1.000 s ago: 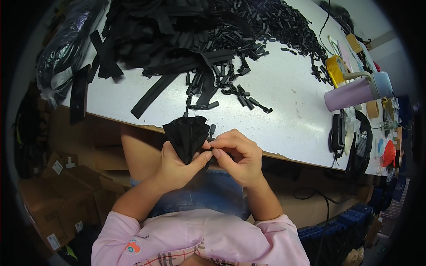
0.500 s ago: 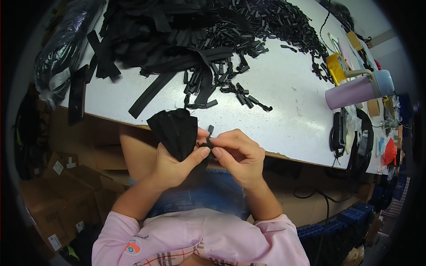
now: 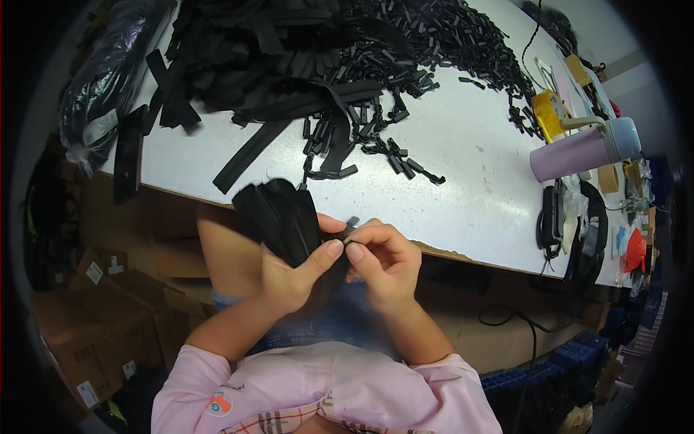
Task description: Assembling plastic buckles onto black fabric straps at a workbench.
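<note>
My left hand (image 3: pixel 293 278) is closed around a fanned bundle of black zippers (image 3: pixel 278 217), whose ends spread up and to the left. Thumb to thumb with it, my right hand (image 3: pixel 390 264) pinches at a small black zipper pull (image 3: pixel 353 221) with a tab that sticks up between the hands. How the pull meets the zipper is hidden by my fingertips. Both hands are just off the near edge of the white table, above my lap.
Black fabric strips (image 3: pixel 253 155) lie heaped at the far left of the table (image 3: pixel 463 166), next to a big pile of black pulls (image 3: pixel 463 40). At right stand a purple tumbler (image 3: pixel 567 155) and a yellow tape dispenser (image 3: pixel 549 112). Cardboard boxes (image 3: pixel 101 340) sit below left.
My right hand has moved slightly left and down, with its fingers closer to the left fingertips. The zipper bundle has shifted slightly left, and the pull's tab is tilted more to the right.
</note>
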`<state>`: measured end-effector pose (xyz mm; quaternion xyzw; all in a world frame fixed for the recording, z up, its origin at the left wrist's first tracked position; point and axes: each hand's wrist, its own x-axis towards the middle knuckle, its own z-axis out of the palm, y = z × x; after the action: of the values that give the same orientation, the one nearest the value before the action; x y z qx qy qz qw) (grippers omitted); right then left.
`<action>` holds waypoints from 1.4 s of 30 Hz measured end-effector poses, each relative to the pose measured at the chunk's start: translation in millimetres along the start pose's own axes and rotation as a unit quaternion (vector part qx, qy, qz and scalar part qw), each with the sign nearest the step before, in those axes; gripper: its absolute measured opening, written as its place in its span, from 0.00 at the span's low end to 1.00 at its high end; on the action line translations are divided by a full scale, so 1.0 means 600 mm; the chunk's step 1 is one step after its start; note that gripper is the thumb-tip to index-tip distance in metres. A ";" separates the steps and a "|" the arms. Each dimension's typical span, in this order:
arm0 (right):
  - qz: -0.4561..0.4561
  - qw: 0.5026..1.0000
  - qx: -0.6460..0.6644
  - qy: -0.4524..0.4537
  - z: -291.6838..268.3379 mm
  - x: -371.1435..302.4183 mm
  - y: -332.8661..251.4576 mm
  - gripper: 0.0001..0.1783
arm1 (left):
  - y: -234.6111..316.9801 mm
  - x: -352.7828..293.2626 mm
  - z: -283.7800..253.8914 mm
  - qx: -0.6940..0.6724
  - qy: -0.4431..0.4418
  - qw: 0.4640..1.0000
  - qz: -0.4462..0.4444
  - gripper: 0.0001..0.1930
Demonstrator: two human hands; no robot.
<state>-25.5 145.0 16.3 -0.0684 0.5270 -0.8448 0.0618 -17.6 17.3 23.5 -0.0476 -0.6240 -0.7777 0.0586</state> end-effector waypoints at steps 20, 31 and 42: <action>0.185 0.971 0.151 -0.023 -0.019 0.006 -0.005 0.04 | 0.003 0.000 -0.012 -0.025 -0.019 0.994 -0.108 0.09; 0.016 0.995 -0.082 -0.049 -0.008 -0.004 0.005 0.06 | 0.003 0.000 -0.007 -0.013 -0.023 0.999 -0.048 0.09; -0.068 0.984 -0.137 -0.088 -0.015 -0.006 0.012 0.05 | 0.020 0.007 -0.026 0.004 -0.092 0.993 -0.073 0.06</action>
<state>-23.4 150.5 5.5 -0.1864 0.6243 -0.7575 0.0405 -19.8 -0.9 32.3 -0.0731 -0.6313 -0.7701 -0.0553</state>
